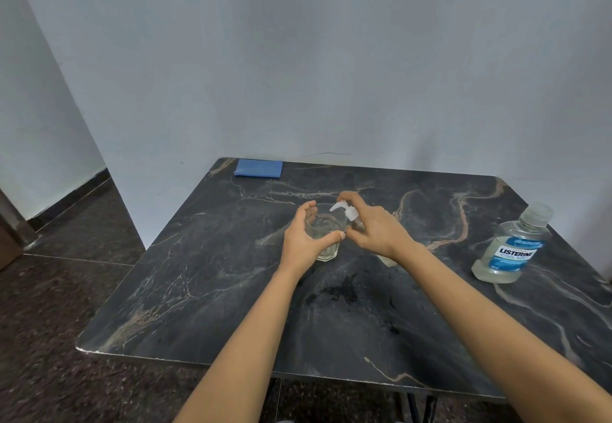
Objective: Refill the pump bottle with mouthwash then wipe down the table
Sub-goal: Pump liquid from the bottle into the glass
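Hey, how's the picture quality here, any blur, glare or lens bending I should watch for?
Head view: soft, even light, no hard shadows or strong glare on the table; wide-angle bending bows the table edges; the mouthwash bottle label is readable; the glass in the left hand and the pump bottle in the right hand are faint against the dark top.

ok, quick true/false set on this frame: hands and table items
1. The left hand grips the clear glass. True.
2. The mouthwash bottle has its cap off. False: the cap is on.
3. The blue cloth lies folded at the far left corner of the table. True.
4. The right hand holds the cloth. False: it grips the pump bottle at its pump head.
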Available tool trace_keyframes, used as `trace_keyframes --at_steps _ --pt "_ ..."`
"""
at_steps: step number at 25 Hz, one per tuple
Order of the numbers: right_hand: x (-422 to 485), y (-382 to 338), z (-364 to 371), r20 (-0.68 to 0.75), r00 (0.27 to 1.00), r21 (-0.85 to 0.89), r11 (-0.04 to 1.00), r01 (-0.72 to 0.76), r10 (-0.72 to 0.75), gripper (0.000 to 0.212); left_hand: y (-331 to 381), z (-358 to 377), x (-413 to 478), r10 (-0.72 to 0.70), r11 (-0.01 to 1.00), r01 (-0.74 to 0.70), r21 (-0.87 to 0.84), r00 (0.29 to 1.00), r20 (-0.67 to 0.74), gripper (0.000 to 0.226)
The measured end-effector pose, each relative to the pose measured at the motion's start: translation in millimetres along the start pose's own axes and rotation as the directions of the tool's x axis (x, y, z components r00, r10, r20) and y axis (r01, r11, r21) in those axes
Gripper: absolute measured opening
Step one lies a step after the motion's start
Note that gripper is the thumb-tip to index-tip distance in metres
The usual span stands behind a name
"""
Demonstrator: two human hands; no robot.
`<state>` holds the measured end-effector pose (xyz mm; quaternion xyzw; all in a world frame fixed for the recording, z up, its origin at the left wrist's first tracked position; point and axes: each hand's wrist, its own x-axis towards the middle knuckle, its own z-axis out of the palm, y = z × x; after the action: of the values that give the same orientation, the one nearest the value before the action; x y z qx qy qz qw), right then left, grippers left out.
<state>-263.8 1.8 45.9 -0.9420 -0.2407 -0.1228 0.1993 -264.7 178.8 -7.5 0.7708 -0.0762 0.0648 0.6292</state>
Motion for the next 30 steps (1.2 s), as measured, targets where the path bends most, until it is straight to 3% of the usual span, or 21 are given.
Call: trace_keyframes --at_steps 5,9,13,19,24,26,30 --pt "-4.8 7.3 -5.6 -0.098 0.988 0.182 0.978 -0.097 0.116 0.058 1.3 0.1 -1.8 -0.01 1.0 0.01 -0.02 1.0 0.002 0.091" --pt "-6.9 25.1 -3.6 -0.268 0.907 0.464 0.868 -0.175 0.326 0.052 3.3 1.8 -4.4 -0.022 1.0 0.022 0.0 1.0 0.004 0.106" --pt "-6.9 41.8 3.2 -0.319 0.838 0.568 0.797 -0.205 0.443 0.053 -5.2 2.9 -5.8 -0.066 0.996 0.066 0.061 0.998 -0.004 0.116" --pt "-10.1 55.0 14.8 -0.269 0.824 0.626 0.741 -0.244 0.498 0.055 -10.8 1.8 -0.5 -0.106 0.985 0.105 0.138 0.994 0.002 0.101" --pt "-14.1 59.2 10.0 -0.223 0.844 0.547 0.779 -0.306 0.488 0.06 -10.9 4.4 -1.6 -0.106 0.983 0.112 0.146 0.993 -0.047 0.081" --pt "-18.0 59.5 11.2 -0.219 0.832 0.481 0.798 -0.363 0.51 0.064 -9.9 5.3 -2.0 -0.104 0.984 0.113 0.135 0.992 -0.07 0.081" --pt "-28.9 63.4 16.0 -0.108 0.786 0.442 0.738 -0.51 0.609 0.061 -8.3 4.4 -0.3 -0.094 0.986 0.103 0.13 0.993 -0.071 0.079"
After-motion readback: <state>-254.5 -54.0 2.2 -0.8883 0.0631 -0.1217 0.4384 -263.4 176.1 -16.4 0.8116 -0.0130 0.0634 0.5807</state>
